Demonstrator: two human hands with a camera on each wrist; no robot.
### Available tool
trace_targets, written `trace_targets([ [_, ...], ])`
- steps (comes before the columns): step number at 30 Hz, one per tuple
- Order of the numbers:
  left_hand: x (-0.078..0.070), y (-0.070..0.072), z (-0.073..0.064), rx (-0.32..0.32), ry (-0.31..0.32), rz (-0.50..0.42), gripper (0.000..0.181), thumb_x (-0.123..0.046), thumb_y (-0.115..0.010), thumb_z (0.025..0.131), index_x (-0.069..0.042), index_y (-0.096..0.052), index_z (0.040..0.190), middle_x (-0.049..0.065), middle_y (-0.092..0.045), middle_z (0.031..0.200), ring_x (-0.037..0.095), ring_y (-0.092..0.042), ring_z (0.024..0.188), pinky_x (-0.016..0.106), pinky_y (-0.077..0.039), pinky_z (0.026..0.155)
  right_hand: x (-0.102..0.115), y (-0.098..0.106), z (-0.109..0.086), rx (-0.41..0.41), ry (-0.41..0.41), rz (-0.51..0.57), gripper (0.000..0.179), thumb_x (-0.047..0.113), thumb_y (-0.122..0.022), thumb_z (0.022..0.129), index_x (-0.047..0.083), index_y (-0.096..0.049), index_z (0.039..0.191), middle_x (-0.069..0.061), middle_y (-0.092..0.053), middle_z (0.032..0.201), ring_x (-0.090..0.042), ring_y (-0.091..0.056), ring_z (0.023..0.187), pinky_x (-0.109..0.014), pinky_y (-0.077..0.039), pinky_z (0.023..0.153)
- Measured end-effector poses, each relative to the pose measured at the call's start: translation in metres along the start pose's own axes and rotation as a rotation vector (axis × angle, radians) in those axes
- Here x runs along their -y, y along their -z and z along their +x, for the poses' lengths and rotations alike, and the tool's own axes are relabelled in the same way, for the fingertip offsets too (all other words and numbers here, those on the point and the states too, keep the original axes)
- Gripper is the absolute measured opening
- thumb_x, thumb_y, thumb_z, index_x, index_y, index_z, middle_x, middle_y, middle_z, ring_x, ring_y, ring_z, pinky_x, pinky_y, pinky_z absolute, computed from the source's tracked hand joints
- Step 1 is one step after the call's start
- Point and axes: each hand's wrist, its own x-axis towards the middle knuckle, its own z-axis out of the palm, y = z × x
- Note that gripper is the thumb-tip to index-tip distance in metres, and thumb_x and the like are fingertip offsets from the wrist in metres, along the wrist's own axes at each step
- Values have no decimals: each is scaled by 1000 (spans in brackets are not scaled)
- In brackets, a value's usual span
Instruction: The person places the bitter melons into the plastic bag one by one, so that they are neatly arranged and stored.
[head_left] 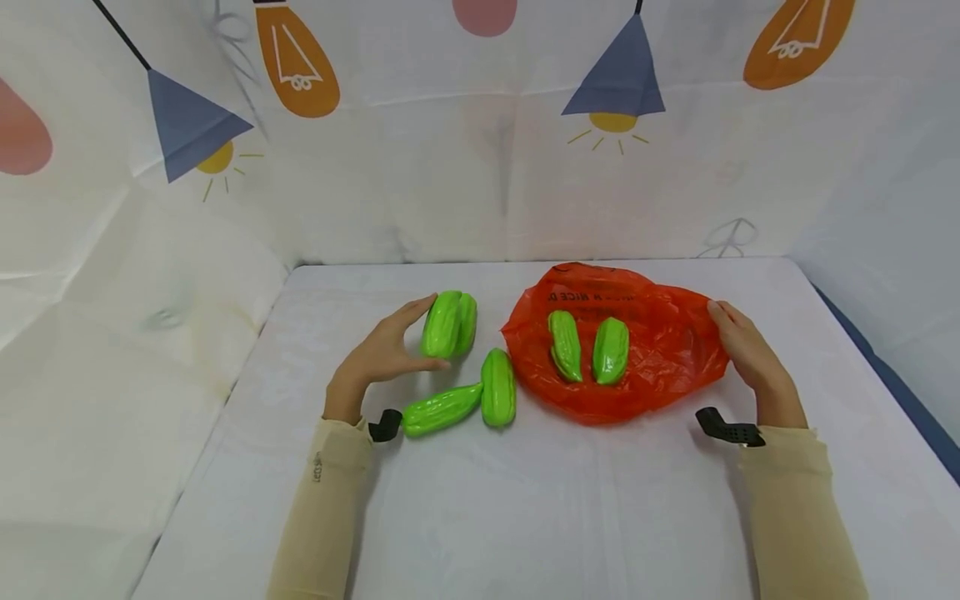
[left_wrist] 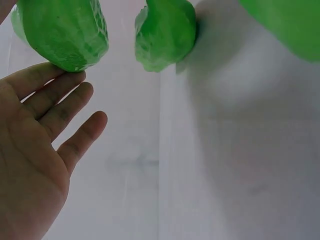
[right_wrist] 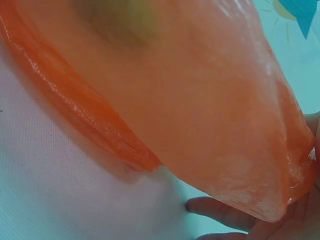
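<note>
My left hand (head_left: 386, 342) holds a glossy, ribbed green gourd (head_left: 441, 325) end to end, fingertips at its far end and thumb near its close end. Against its right side is a second green gourd (head_left: 467, 323). In the left wrist view the fingertips touch the underside of the held gourd (left_wrist: 67, 37). My right hand (head_left: 750, 346) grips the right edge of a red plastic bag (head_left: 667, 350). Within the bag's spread outline lie a curved gourd (head_left: 567, 346) and a straighter gourd (head_left: 611, 350). In the right wrist view green shows blurred through the film (right_wrist: 200, 110).
Just left of the bag, a gourd (head_left: 498, 387) lies lengthwise, and the narrow end of another gourd (head_left: 441, 411) meets it. A white cloth covers the table (head_left: 495, 517). Behind it hangs a white sheet (head_left: 420, 192) printed with lamps and bulbs.
</note>
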Motion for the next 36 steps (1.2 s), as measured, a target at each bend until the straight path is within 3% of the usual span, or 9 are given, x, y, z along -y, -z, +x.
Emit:
trace_targets([
  [5,-7,-4,7,4,-15,-5,108,-59,-80,72,-26,-22,157,-1,-26,161,25,-23,150,55,-26,118,-1,-2,-1,-8,10,7,74,51,-15,104,-4,-17,153,-27,-38,140,-17,-44,104,-9,-45,74],
  [8,-15,-4,11,6,-40,2,108,-60,-79,72,-28,-21,157,-3,-26,161,24,-24,150,54,-26,118,-1,-2,-1,3,4,14,75,52,-14,104,-3,-13,154,-29,-35,144,-27,-42,114,-30,-51,96],
  [12,-31,0,18,-7,-87,9,107,-57,-80,72,-29,-22,157,-3,-27,161,23,-25,149,53,-27,118,0,-2,1,10,1,37,76,53,-14,104,-2,-10,155,-31,-31,148,-36,-36,122,-63,-33,110],
  [16,-44,3,26,-13,-116,11,106,-53,-82,73,-28,-22,157,-3,-28,161,22,-27,148,52,-28,118,2,-4,2,-8,11,10,74,52,-14,104,-3,-16,154,-28,-38,142,-26,-42,113,-38,-48,99],
  [20,-51,1,32,-1,-125,15,106,-51,-82,73,-27,-22,157,-4,-28,161,20,-26,148,50,-28,118,2,-4,1,-11,16,-3,74,52,-14,104,-3,-20,152,-25,-40,139,-21,-44,108,-13,-43,79],
  [25,-60,-5,39,9,-133,-1,105,-54,-82,72,-32,-22,156,-6,-28,160,19,-26,148,50,-29,118,2,-4,1,-11,18,3,74,53,-14,104,-3,-21,152,-26,-40,139,-25,-43,110,-34,-47,94],
  [30,-75,-18,49,15,-153,18,105,-58,-80,72,-34,-21,156,-7,-28,160,22,-26,148,51,-27,118,2,-4,1,-13,16,33,75,53,-14,104,-4,-17,153,-30,-36,142,-31,-39,115,-63,-33,109],
  [34,-91,-28,56,27,-183,50,105,-59,-78,73,-32,-21,157,-6,-27,161,25,-25,147,52,-25,118,1,-3,0,-10,10,41,75,53,-14,104,-3,-15,154,-30,-35,143,-31,-39,116,-64,-33,110],
  [36,-100,-32,60,38,-199,56,105,-60,-77,74,-31,-20,157,-7,-26,161,24,-24,148,52,-25,118,1,-2,-1,-12,11,31,74,53,-14,104,-3,-16,154,-29,-37,143,-28,-41,114,-52,-44,106],
])
